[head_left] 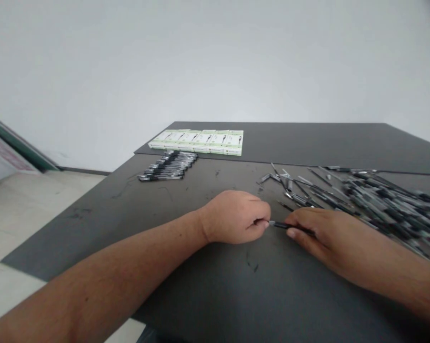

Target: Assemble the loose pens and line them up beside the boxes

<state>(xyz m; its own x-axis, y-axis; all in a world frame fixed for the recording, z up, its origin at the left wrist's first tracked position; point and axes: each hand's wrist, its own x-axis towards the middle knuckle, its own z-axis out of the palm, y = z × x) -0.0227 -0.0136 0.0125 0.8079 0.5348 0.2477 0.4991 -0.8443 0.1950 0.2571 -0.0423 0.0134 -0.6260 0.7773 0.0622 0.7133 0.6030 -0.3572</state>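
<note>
Beyond both hands [236, 216] [322, 231], closed on one pen [279, 225], green-white boxes [200, 141], contents hidden

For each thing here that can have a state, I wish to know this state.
Pen: held, partly hidden
Left hand: closed at the pen's end
Right hand: closed on the pen
Row of pens: lying side by side
Boxes: lined up, apparently shut
Heap of pens and parts: loose, jumbled
Table: marked with dark smudges
</note>
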